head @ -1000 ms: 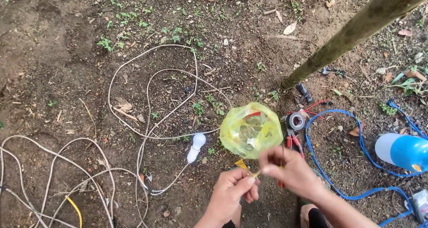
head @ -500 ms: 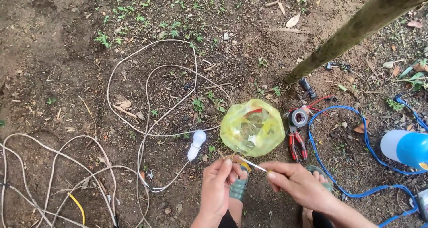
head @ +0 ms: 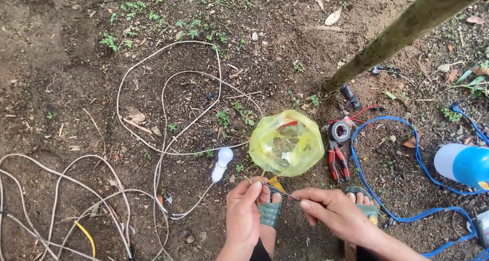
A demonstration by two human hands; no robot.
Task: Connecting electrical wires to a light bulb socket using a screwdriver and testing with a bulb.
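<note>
Thin wire (head: 285,191) pinched in both grips, left hand (head: 244,212), right hand (head: 333,212); yellow bag (head: 286,142), pliers (head: 338,161), bulb (head: 221,163) just beyond.

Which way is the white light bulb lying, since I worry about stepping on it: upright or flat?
Flat. The white light bulb lies on its side on the bare soil, round end uppermost in the picture, base joined to the pale cable.

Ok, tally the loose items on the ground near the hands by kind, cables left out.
Yellow plastic bag: 1
White light bulb: 1
Red-handled pliers: 1
Roll of dark tape: 1
Blue and white bottle: 1
Total: 5
</note>
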